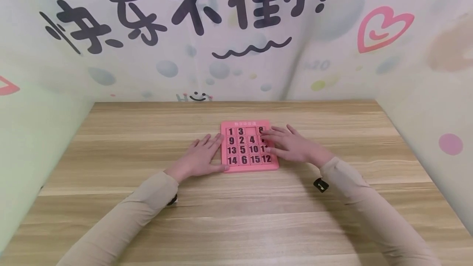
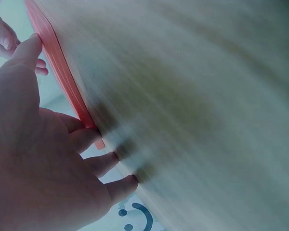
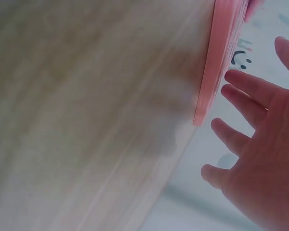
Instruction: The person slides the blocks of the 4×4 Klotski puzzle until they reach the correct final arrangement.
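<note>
A pink sliding number puzzle (image 1: 249,169) lies flat on the table, its black-numbered tiles facing up. The top row shows 1, 3, a gap, then 8. Along its left side rests my left hand (image 1: 197,159), thumb at the near corner and fingertips by the upper left edge. In the left wrist view, that hand's thumb and index finger touch the pink frame (image 2: 62,67), other fingers spread. My right hand (image 1: 295,146) hovers over the right column with fingers extended, partly hiding tiles there. The right wrist view shows its fingertips just above the puzzle's side (image 3: 214,62).
The wood-grain table (image 1: 236,225) spreads around the puzzle. Behind it stands a white wall (image 1: 236,77) with large black characters and coloured drawings; pale walls flank both sides. Dark wrist-worn devices (image 1: 321,184) show under the sleeves.
</note>
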A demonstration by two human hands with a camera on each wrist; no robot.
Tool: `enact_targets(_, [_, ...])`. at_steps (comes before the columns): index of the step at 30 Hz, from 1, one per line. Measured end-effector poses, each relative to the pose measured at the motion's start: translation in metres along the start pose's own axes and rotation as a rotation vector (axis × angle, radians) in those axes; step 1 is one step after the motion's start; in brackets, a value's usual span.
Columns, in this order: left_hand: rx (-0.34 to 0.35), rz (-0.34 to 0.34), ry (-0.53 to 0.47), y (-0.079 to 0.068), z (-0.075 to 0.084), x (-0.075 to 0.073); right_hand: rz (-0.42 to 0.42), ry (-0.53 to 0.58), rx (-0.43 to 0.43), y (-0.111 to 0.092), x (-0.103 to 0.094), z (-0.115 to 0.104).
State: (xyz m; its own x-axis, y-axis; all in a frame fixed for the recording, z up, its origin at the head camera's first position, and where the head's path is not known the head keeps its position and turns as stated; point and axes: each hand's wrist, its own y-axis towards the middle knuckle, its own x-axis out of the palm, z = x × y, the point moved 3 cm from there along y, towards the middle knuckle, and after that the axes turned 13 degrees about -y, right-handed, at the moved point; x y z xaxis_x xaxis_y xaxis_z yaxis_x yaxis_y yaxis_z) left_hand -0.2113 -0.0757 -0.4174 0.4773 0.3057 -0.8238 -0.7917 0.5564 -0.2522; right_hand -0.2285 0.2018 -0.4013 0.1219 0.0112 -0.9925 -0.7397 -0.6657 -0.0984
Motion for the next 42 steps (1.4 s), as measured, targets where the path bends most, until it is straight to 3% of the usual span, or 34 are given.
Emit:
enact_targets(10, [0.007,0.005,0.001,-0.001,0.0,-0.001,0.007,0.004,-0.059,-0.001,0.001,-0.01])
enact_targets(21, [0.002,-0.008,0.004,-0.001,-0.001,-0.001,-0.011,0.032,-0.068,0.002,0.003,-0.018])
enact_targets(28, [0.008,-0.008,0.004,-0.001,0.0,-0.002,-0.044,0.023,-0.028,0.006,0.005,-0.017])
enact_targets(42, [0.022,-0.012,0.01,-0.001,0.0,-0.003,-0.021,0.001,0.018,0.028,0.001,-0.01])
